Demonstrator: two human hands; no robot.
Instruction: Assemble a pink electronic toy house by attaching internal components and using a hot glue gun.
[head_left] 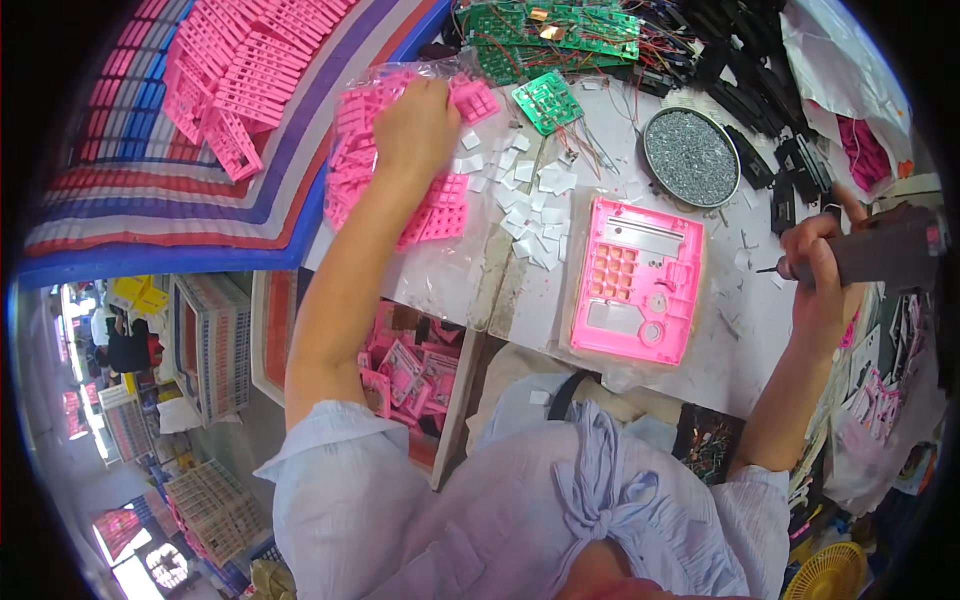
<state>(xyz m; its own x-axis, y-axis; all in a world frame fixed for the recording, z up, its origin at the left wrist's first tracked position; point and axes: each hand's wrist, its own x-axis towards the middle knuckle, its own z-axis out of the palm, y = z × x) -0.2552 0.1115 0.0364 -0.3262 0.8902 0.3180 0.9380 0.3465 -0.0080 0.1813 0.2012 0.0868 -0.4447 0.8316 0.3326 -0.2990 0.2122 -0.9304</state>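
My left hand (418, 128) reaches into a clear plastic bag of pink button pads (445, 208) at the left of the worktable. Its fingers curl down among the pads, and whatever they pinch is hidden. My right hand (822, 258) is wrapped round a dark electric screwdriver (885, 252) at the right, its thin bit pointing left over the table. Between the hands lies a pink plastic casing (680, 285), inner side up, with a grid of square openings, a round ring and clear window pieces.
A round dish of small metal screws (690, 157) stands beyond the casing. White scraps (540, 205) lie beside the bag. Green circuit boards (548, 102) with wires and black plastic parts (755, 80) crowd the back. Pink casings (240, 75) fill a striped, blue-edged bin at left.
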